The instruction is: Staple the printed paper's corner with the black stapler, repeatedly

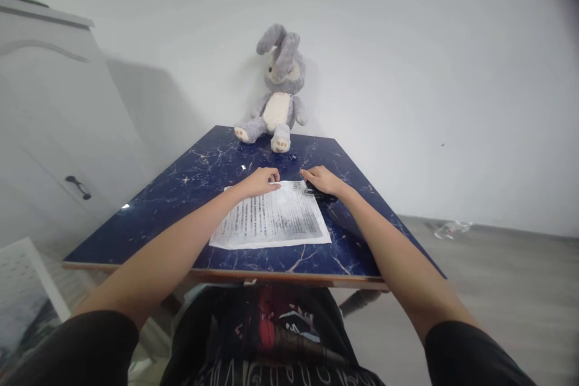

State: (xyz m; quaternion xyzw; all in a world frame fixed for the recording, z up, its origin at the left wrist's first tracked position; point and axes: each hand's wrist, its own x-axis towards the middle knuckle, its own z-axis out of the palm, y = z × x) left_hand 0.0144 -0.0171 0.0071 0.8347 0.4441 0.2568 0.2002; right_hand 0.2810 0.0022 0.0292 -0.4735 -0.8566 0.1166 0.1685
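Observation:
Printed paper (275,217) lies flat on a blue marble-patterned table, its lower edge towards me. At its far edge, my left hand (261,182) has curled fingers, with the thumb over the paper and the fingertips pinching that edge. My right hand (323,181) is closed over a black stapler (312,189) at the paper's far right corner. The stapler's front end rests over that corner, and its body is partly hidden under the palm. Whether the paper is one sheet or several cannot be made out.
A grey plush rabbit (278,105) sits at the back of the table (181,175) against the white wall. To the left stands a white cabinet (58,114) with a dark handle. Crumpled clear plastic (452,228) lies on the floor at the right.

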